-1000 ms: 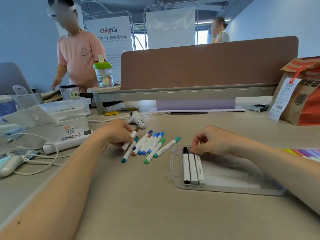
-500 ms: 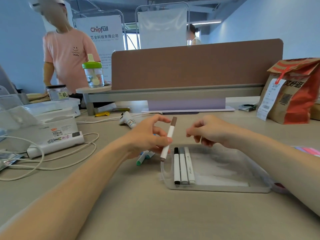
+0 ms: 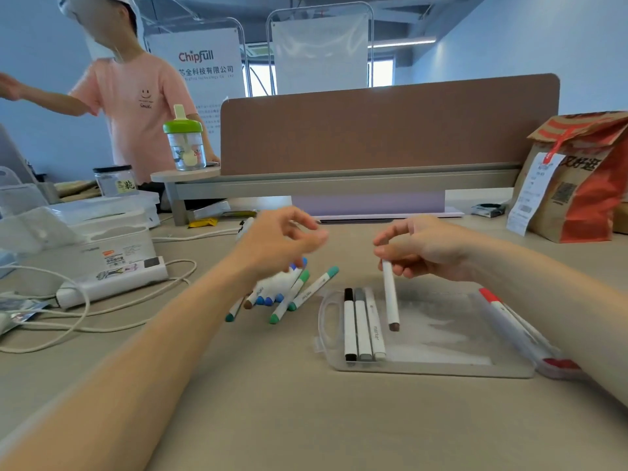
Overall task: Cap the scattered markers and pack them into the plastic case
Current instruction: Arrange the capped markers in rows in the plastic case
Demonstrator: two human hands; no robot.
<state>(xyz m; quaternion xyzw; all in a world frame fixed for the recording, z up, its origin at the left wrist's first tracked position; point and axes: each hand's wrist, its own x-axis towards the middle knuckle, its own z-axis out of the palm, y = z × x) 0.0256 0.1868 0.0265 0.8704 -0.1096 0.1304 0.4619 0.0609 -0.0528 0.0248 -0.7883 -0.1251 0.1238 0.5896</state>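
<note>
Over the plastic case [image 3: 428, 371], lying flat on the tabletop [image 3: 272, 413], the right grip [image 3: 424, 248] pinches the brown-capped marker [image 3: 390, 297] by its upper end, brown tip hanging down; whether it touches the case floor, cannot tell. At the case's left end three markers [image 3: 362, 329], black, grey and white, lie side by side. The left grip [image 3: 282, 243] hovers loosely curled, holding nothing, above the loose markers [image 3: 295, 295], blue and green capped, left of the case. A red marker [image 3: 503, 317] lies along the case's right edge.
</note>
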